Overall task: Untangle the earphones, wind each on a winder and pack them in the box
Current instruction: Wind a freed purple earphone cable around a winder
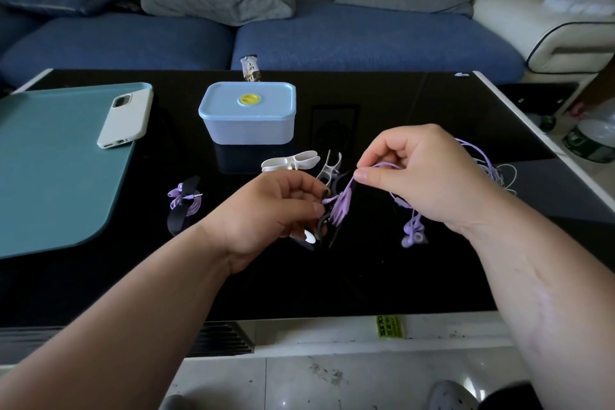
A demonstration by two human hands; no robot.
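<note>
My left hand (276, 210) grips a black winder (327, 226) with purple earphone cable (341, 206) wrapped around its middle. My right hand (412, 173) pinches the same purple cable just above the winder. The purple earbuds (412, 233) dangle below my right wrist. More purple and white cable (492, 170) lies tangled behind my right hand. Two white winders (293, 161) lie on the table beyond my left hand. A finished black winder with purple earphones (184, 203) rests at the left. The pale blue box (248, 116), lid on with a yellow valve, stands at the back.
A black glass table (366, 276) carries everything. A teal mat (50, 170) with a white phone (126, 116) lies at the left. A blue sofa (332, 40) stands behind the table, and a rolled wrapper (251, 68) lies behind the box.
</note>
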